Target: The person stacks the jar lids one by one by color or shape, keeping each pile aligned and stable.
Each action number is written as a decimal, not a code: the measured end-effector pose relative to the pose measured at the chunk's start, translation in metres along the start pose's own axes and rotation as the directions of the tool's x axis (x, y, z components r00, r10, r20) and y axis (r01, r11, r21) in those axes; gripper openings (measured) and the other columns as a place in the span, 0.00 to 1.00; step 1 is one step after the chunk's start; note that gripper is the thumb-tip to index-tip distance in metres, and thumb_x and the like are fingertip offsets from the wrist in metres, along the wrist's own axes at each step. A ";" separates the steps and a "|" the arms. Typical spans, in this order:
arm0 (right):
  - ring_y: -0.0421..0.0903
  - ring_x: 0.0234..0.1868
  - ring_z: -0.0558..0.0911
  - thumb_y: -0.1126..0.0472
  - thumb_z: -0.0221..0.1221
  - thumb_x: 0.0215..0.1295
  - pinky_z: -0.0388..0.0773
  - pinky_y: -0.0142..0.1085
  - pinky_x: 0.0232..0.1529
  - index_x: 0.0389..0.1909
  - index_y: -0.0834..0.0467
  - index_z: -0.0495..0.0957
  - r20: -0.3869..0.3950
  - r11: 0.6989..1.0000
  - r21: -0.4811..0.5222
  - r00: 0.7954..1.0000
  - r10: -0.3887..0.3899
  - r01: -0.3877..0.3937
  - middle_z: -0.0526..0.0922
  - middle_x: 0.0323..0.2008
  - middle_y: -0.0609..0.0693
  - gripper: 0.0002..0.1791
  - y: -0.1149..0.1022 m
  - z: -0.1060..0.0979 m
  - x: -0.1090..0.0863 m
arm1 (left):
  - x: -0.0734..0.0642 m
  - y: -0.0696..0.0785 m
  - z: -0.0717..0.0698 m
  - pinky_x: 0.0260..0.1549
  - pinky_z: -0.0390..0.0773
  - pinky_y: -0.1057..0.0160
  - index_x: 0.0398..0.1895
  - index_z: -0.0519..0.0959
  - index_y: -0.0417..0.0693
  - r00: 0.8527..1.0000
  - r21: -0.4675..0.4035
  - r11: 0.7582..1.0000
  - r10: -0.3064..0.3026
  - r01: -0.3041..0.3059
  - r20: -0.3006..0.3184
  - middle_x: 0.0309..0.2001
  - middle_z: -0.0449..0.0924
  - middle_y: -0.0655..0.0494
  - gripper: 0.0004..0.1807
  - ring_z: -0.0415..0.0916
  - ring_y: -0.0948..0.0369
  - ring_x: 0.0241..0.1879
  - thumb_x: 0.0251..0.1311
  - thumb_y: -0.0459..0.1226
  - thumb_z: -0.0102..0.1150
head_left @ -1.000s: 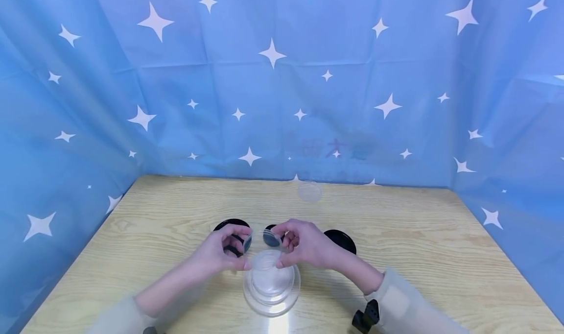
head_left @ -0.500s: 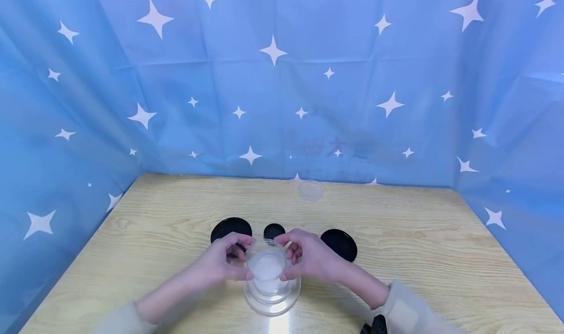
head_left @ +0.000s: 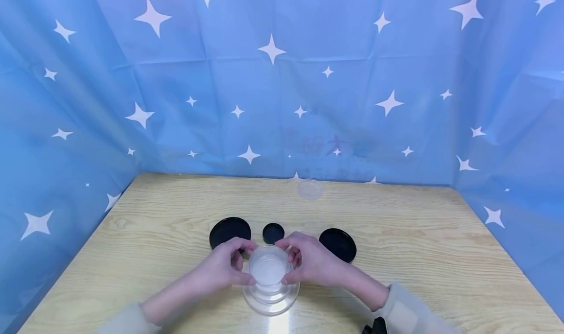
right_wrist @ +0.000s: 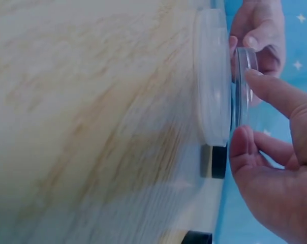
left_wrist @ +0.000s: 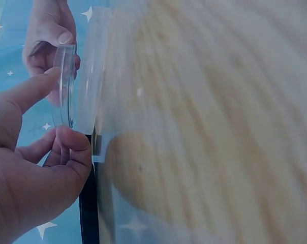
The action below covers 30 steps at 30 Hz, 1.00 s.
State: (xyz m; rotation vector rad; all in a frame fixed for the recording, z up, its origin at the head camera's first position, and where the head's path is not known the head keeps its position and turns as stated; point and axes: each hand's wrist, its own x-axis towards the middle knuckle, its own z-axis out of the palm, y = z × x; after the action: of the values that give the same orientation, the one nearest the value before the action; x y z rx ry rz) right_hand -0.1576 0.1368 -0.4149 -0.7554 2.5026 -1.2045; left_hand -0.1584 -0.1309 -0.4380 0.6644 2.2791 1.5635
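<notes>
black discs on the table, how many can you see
3. A large disc lies beyond the left hand, partly covered by it; a small disc sits in the middle, beyond the held clear dish; a third disc lies beyond the right hand. More could be hidden.

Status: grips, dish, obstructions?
Left grip, right grip: both pinching clear dish. Dish above clear stack, visible gap. Nothing seen between; three round black pieces beyond.

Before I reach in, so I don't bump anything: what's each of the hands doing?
Left hand: holding one edge of a clear round dish.
Right hand: holding the opposite edge of the same dish.
</notes>
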 end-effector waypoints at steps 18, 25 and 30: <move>0.41 0.36 0.77 0.66 0.79 0.46 0.78 0.32 0.38 0.60 0.61 0.79 -0.007 1.000 -0.006 1.000 -0.008 0.008 0.77 0.42 0.47 0.36 0.001 0.004 -0.007 | -0.001 0.004 0.004 0.26 0.71 0.70 0.56 0.76 0.33 1.000 0.017 1.000 0.024 -0.024 0.011 0.47 0.76 0.46 0.35 0.71 0.62 0.30 0.40 0.26 0.78; 0.40 0.36 0.76 0.66 0.79 0.45 0.77 0.32 0.37 0.60 0.62 0.79 -0.016 0.999 -0.019 0.999 -0.034 0.033 0.77 0.42 0.48 0.36 0.003 0.007 -0.006 | 0.000 0.003 0.006 0.27 0.72 0.70 0.56 0.76 0.33 1.000 0.042 0.999 0.031 -0.031 -0.001 0.47 0.75 0.47 0.34 0.71 0.62 0.30 0.40 0.25 0.78; 0.40 0.36 0.76 0.65 0.80 0.45 0.77 0.32 0.37 0.60 0.62 0.79 -0.018 0.999 -0.027 0.999 -0.036 0.036 0.77 0.42 0.48 0.37 0.003 0.007 -0.007 | 0.001 0.002 0.006 0.27 0.72 0.70 0.56 0.76 0.33 0.999 0.055 0.998 0.034 -0.034 -0.003 0.47 0.75 0.47 0.34 0.71 0.62 0.30 0.40 0.25 0.78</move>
State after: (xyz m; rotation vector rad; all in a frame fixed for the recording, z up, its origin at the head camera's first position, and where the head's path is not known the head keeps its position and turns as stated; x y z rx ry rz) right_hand -0.1500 0.1377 -0.4210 -0.8029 2.5345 -1.1977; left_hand -0.1555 -0.1250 -0.4389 0.7179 2.3326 1.5240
